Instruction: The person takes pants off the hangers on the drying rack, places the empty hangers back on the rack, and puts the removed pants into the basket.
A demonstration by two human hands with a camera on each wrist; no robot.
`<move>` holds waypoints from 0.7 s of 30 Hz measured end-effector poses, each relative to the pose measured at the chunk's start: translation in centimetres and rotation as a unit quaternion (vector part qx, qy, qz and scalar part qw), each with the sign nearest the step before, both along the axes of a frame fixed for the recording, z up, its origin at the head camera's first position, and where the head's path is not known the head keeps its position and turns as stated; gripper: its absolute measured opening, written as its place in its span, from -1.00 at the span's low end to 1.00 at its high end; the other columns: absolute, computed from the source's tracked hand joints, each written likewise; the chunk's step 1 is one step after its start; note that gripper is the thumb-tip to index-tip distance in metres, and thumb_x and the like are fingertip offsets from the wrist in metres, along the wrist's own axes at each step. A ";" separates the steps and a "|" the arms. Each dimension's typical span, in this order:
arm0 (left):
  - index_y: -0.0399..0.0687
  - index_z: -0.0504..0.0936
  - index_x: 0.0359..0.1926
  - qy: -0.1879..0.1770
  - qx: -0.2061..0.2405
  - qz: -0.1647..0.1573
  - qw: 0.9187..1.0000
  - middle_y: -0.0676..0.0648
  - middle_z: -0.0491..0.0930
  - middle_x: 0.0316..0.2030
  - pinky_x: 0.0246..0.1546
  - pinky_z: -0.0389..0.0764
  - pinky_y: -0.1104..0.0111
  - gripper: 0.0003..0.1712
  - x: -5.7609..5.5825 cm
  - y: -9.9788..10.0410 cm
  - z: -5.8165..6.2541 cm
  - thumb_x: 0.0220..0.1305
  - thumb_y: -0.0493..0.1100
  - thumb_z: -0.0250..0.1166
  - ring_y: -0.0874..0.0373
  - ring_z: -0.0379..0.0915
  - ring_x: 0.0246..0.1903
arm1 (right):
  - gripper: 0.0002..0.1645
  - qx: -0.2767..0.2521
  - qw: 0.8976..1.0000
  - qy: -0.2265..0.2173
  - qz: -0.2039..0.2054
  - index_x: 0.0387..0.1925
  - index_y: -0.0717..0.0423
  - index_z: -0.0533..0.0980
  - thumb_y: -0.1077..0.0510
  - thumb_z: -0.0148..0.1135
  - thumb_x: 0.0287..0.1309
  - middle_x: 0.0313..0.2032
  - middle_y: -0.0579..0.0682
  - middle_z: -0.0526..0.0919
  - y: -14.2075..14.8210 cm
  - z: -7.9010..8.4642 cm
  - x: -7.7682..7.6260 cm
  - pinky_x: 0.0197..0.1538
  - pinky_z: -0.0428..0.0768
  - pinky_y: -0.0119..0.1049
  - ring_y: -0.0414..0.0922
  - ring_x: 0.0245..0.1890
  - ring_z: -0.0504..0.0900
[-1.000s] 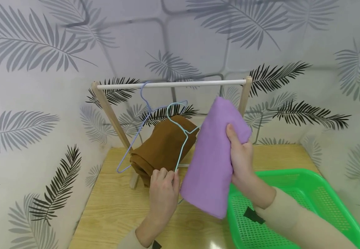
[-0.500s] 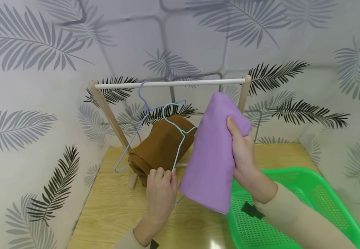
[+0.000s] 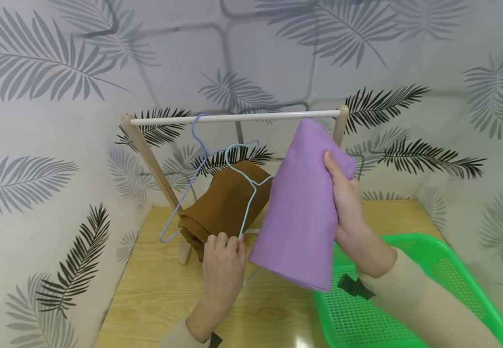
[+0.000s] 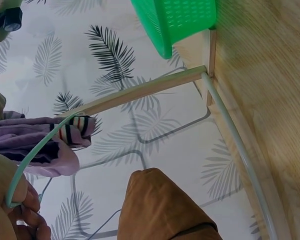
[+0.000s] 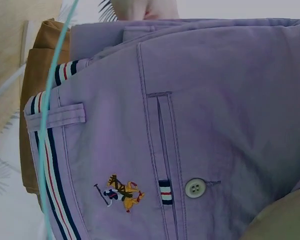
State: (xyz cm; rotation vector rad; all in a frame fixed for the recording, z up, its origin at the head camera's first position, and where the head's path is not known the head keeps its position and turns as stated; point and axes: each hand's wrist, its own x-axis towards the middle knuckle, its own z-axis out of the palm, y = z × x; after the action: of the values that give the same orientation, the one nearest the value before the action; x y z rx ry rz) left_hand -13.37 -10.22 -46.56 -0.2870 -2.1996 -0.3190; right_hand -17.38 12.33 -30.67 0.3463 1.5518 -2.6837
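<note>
Folded lilac trousers (image 3: 297, 212) are gripped in my right hand (image 3: 349, 203), thumb on the near face. In the right wrist view their striped waistband (image 5: 52, 170), an embroidered figure and a buttoned pocket show. My left hand (image 3: 224, 263) holds a pale mint wire hanger (image 3: 248, 208) by one lower side, its hook upward. The hanger's right part is hidden behind the trousers in the head view. In the left wrist view, the mint hanger (image 4: 32, 155) crosses in front of the trousers (image 4: 45, 140). Fingers behind the cloth are hidden.
A rack with a white rod (image 3: 234, 117) stands at the back. From it hangs a blue hanger (image 3: 186, 191) with a brown folded garment (image 3: 225, 205) over it. A green perforated basket (image 3: 486, 295) stands at the right on the wooden table (image 3: 147, 299).
My right hand has moved a little up and to the right, carrying the lilac trousers along. The left hand and the mint hanger have shifted slightly left.
</note>
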 end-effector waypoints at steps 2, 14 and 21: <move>-0.16 0.48 -0.65 0.001 -0.001 0.000 1.000 -0.07 0.38 -0.61 -0.46 0.29 0.33 -0.59 0.0 0.0 0.0 0.22 -0.27 0.50 0.05 0.21 -0.51 | -0.52 0.001 1.000 -0.002 0.010 0.03 -0.17 0.47 -0.31 0.37 0.31 -0.34 -0.25 0.76 0.4 0.3 0.2 -0.24 0.70 -0.41 -0.29 -0.37 0.75; -0.13 0.43 -0.68 0.005 0.017 -0.003 1.000 -0.07 0.39 -0.62 -0.47 0.28 0.33 -0.56 -0.3 -0.3 -0.4 0.21 -0.30 0.48 0.06 0.20 -0.52 | -0.47 0.012 1.000 0.001 0.028 0.09 -0.18 0.40 -0.32 0.36 0.32 -0.30 -0.26 0.77 2.7 1.8 1.3 -0.22 0.73 -0.39 -0.29 -0.33 0.77; -0.15 0.43 -0.68 0.019 0.024 -0.002 1.000 -0.08 0.39 -0.63 -0.46 0.31 0.30 -0.57 -0.5 -0.5 -0.2 0.21 -0.31 0.45 0.02 0.23 -0.52 | -0.49 0.028 0.999 0.016 0.037 0.13 -0.21 0.37 -0.30 0.33 0.36 -0.24 -0.27 0.76 3.6 2.1 2.0 -0.21 0.73 -0.38 -0.29 -0.29 0.78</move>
State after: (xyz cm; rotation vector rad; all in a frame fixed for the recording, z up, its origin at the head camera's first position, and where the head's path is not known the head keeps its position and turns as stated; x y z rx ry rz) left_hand -13.89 -10.71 -46.78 -0.2688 -2.1520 -0.3649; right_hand -15.42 15.95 -28.55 0.2425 1.6186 -2.6063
